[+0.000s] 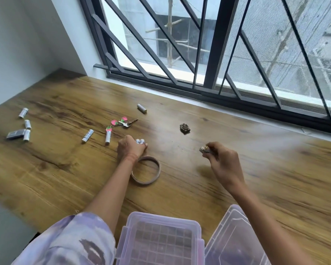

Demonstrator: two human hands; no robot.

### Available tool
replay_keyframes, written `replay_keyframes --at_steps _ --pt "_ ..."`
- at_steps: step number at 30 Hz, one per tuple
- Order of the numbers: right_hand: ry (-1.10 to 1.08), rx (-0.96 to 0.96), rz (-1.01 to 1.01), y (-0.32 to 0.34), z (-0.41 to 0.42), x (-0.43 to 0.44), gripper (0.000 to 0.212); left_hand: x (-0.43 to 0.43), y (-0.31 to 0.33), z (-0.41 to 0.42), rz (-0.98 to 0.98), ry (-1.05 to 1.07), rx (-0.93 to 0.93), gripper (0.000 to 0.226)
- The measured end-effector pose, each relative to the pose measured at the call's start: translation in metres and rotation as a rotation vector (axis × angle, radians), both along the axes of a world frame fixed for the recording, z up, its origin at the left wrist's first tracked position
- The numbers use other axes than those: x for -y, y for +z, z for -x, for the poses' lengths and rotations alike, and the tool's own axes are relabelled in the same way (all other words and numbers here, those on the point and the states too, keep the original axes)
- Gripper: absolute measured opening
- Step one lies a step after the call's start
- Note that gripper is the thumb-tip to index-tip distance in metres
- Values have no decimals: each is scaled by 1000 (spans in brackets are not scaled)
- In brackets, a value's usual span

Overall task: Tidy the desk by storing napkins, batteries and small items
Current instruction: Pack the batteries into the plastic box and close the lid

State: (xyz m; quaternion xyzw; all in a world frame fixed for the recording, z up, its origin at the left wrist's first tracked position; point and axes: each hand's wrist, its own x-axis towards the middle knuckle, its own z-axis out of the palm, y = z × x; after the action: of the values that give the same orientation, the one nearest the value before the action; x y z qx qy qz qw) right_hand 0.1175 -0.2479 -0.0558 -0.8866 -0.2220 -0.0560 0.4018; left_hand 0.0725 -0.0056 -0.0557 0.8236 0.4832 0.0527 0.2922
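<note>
Batteries (87,136): small, rigid, smooth, likely to roll; best pinched mid-barrel. Strewn over desk (180,188), two gripped in curled left hand (131,148), another pinched in right hand (224,165). Bound for open box (159,222) at near edge.

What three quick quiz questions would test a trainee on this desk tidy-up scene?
1. True or false: the purple box is closed.
2. What does the left hand grip? A) a pen B) two batteries C) a cup
3. Fill in: the ring lying on the desk beside the left wrist is a ____.
Key: 1 false, its lid lies open beside it. 2 B. 3 tape roll.
</note>
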Motion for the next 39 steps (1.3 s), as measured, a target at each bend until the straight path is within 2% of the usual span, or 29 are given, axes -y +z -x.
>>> replay_keyframes --at_steps 3,7,9,12,16,22,26,32,37,39 --pt "-20 -93 -89 5 8 -3 21 -5 -2 -2 13 -16 -11 51" --pt "-66 -275 -253 9 19 -7 15 -14 -5 2 82 1 78 45" --pt "-95 -368 -334 11 26 -7 15 -20 -8 6 174 17 140 38" --pt "-104 -564 -534 19 38 -7 20 -23 -1 16 404 58 337 19" --pt "-68 -738 -703 42 66 -6 8 -9 32 56 753 14 533 17" --pt "-29 -1005 -829 58 121 -12 6 18 53 126 1046 -76 549 14" --pt "-95 -1172 -962 56 158 -17 12 33 49 164 1128 -87 524 14" --pt "-142 -1241 -862 36 208 -30 14 34 38 201 1155 -98 501 11" --pt "-145 -1188 -537 25 212 -40 18 28 36 211 1192 -92 470 9" --pt "-140 -1147 -456 22 211 -45 13 27 36 214 1210 -96 463 9"
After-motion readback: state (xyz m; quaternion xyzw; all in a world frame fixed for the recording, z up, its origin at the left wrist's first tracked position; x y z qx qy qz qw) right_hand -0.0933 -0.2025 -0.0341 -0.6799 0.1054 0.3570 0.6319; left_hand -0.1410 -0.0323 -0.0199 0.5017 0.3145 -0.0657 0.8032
